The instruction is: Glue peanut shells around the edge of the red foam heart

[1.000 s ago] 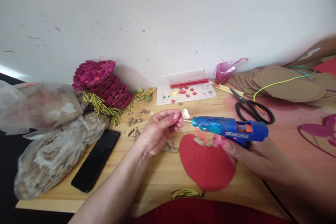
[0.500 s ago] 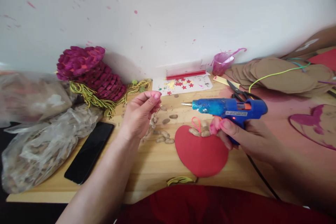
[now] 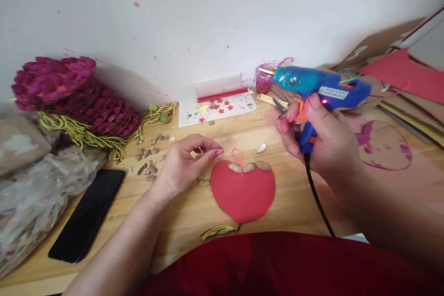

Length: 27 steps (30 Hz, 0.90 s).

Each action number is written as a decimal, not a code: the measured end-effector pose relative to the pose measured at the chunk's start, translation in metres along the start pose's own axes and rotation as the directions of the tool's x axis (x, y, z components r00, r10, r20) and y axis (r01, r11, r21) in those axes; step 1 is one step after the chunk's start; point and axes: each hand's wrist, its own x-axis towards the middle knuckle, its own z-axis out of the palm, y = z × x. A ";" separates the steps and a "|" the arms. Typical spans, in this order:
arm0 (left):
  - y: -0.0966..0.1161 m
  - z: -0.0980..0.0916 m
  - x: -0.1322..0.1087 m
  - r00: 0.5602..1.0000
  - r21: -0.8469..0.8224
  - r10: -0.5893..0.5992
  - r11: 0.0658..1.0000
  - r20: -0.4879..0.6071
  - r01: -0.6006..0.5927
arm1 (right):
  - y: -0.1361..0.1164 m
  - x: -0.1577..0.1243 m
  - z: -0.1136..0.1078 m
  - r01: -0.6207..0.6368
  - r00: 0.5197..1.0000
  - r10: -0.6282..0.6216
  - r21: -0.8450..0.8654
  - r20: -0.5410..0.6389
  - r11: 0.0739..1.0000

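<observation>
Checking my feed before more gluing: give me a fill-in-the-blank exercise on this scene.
1. The right hand grips the blue plastic hot glue gun, its nozzle pointing to the person's ___.
2. ___ brown peanut shells sit along the top edge of the red heart-shaped card.
3. The gun's cord is coloured ___.
Missing words: left; three; black.

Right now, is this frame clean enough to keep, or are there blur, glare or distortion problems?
Head view: light is soft and even, no glare; the magenta pile throws a faint shadow on the wall. Head view: wide-angle bending stretches the edges, so the plastic bags at the left look smeared. Head view: the glue gun in the right hand and the red heart are sharp.
</observation>
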 end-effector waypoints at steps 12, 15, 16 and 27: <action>0.026 0.055 0.021 0.965 0.454 0.101 0.867 0.243 -0.205 | -0.005 0.004 -0.001 -0.023 0.999 0.027 0.106 -0.042 0.994; 0.030 0.070 0.030 0.971 0.499 0.033 0.853 0.236 -0.151 | -0.002 0.007 -0.002 -0.017 0.998 0.023 0.099 -0.058 0.995; 0.031 0.074 0.032 0.973 0.515 0.017 0.846 0.232 -0.137 | -0.001 0.008 -0.003 -0.021 0.997 0.028 0.096 -0.067 0.995; 0.039 0.104 0.049 0.962 0.667 -0.056 0.732 0.268 -0.143 | 0.001 0.008 -0.002 -0.036 0.997 0.046 0.156 -0.058 0.987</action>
